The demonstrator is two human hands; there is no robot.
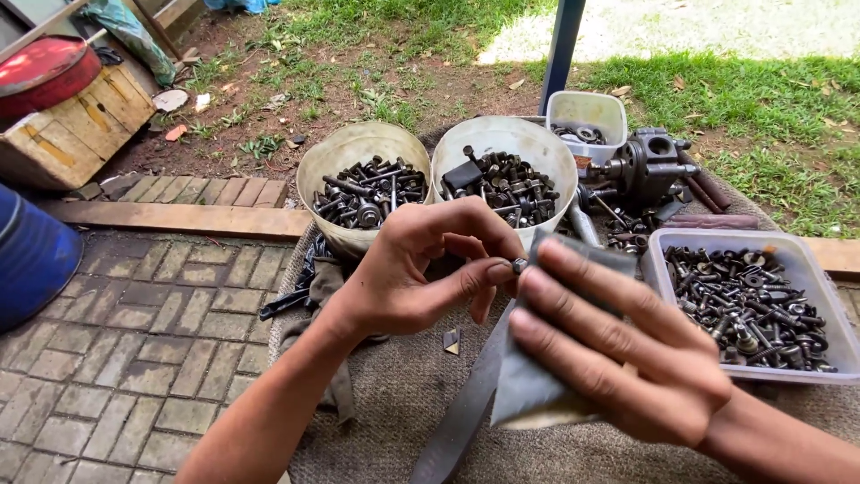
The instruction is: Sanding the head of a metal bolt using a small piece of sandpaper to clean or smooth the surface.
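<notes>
Head view looks down on two bare hands meeting above a counter covered in coarse grey-brown cloth. Left hand has its fingers curled, thumb and fingertips pinching a small dark bolt, which sits just at the thumb tip. Right hand comes in from the lower right with its fingers laid flat and close together over a folded sheet of grey sandpaper; the upper edge of the sheet touches the bolt. Whether the right thumb presses the sheet from beneath cannot be told, as it is hidden.

Behind the hands stand two round pale buckets side by side, the left bucket and the right bucket, both filled with dark bolts, nuts and other metal parts. To the right, a clear rectangular tray holds more bolts and washers. Farther back is a small clear tub with a few metal rings inside, and beside it a heavy grey machine part. A dark rag hangs over the counter's left edge. Below lies brick paving, with grass and bare soil beyond. A wooden crate sits at the upper left, and a blue barrel at the left edge.
</notes>
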